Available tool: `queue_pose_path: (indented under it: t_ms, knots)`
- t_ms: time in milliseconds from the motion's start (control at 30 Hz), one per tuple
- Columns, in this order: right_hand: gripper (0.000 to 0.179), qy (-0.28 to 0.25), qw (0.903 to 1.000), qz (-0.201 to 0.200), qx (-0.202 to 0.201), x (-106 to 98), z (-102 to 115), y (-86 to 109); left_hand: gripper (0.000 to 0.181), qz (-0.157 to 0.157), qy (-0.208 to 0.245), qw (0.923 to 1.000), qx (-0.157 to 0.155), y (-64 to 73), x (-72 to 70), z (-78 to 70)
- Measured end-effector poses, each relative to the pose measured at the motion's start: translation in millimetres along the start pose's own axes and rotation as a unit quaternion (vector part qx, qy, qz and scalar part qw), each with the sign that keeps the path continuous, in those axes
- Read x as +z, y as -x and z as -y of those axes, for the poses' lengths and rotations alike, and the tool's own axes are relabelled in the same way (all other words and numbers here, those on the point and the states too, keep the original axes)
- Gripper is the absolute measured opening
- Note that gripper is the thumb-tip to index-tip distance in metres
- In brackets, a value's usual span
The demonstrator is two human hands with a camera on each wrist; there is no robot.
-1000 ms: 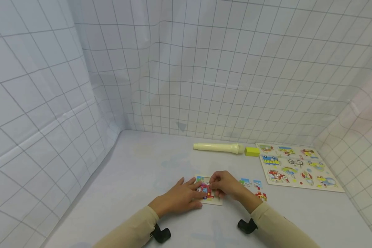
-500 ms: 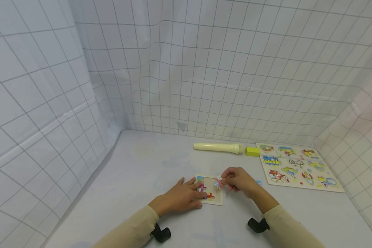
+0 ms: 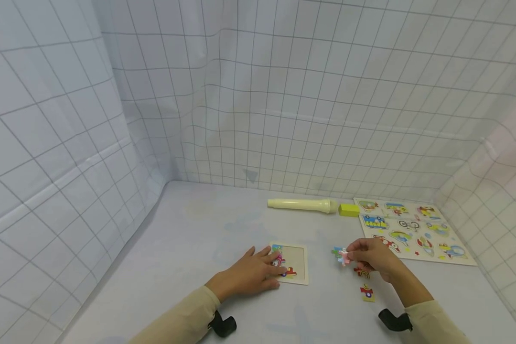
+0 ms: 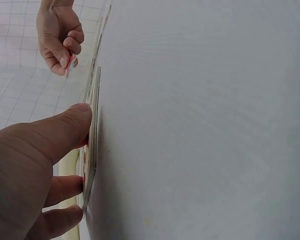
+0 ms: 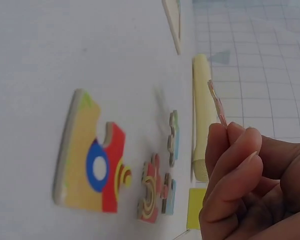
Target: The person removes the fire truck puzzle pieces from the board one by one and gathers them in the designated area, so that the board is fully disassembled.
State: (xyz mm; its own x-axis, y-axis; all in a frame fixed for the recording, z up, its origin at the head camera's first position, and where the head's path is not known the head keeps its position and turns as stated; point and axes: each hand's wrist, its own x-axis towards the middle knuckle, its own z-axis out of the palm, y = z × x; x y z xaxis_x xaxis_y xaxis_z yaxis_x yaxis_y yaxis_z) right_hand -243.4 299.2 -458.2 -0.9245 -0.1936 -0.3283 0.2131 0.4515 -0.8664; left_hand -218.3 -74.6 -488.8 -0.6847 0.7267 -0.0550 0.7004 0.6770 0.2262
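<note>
My left hand (image 3: 251, 273) rests with spread fingers over the left side of a small wooden jigsaw tray (image 3: 300, 260). In the left wrist view its thumb lies at the tray's edge. Coloured jigsaw pieces fill part of the tray's left and lower side, partly hidden by the fingers; bare wood shows at the right. My right hand (image 3: 376, 258) pinches a pinkish jigsaw piece (image 5: 217, 102) between thumb and fingertips, held above the table right of the tray. Below it lie several loose pieces, including a red, blue and tan one (image 5: 97, 155) and a red striped one (image 5: 149, 195).
At the back lies a cream toy microphone (image 3: 301, 205) beside a yellow block (image 3: 349, 210). A large vehicle peg puzzle board (image 3: 413, 251) lies at the right. Grid-patterned white curtains (image 3: 284, 119) stand around the table.
My right hand has lifted the pinkish piece out of the tray and carried it right, over the loose pieces. My left hand has stayed in place on the tray.
</note>
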Motion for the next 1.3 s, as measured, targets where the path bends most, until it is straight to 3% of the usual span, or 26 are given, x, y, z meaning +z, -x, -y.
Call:
queue_pose_path:
  t_ms: [267, 467, 767, 900, 1300]
  knots:
    - [0.017, 0.044, 0.999, 0.012, -0.001, 4, -11, -0.8, 0.044, 0.002, 0.005, 1.0, 0.001, 0.2, 0.3, -0.4]
    - [0.013, 0.088, 0.996, -0.005, -0.012, 9, -11, -0.2, 0.044, 0.0, 0.005, 1.0, 0.003, 1.0, -0.9, -2.1]
    - [0.004, 0.132, 0.9908, -0.028, 0.002, 12, -10, -1.9, 0.044, -0.002, 0.002, 1.0, 0.003, 0.3, 0.6, -1.9]
    - [0.005, 0.147, 0.9886, -0.032, -0.014, 13, -6, -2.0, 0.044, -0.001, 0.003, 1.0, 0.003, 0.4, 0.7, -1.6]
    - [0.018, 0.119, 0.9918, 0.007, -0.047, 26, 18, -10.1, 0.044, -0.001, 0.002, 1.0, 0.0, -0.6, -1.2, -1.6]
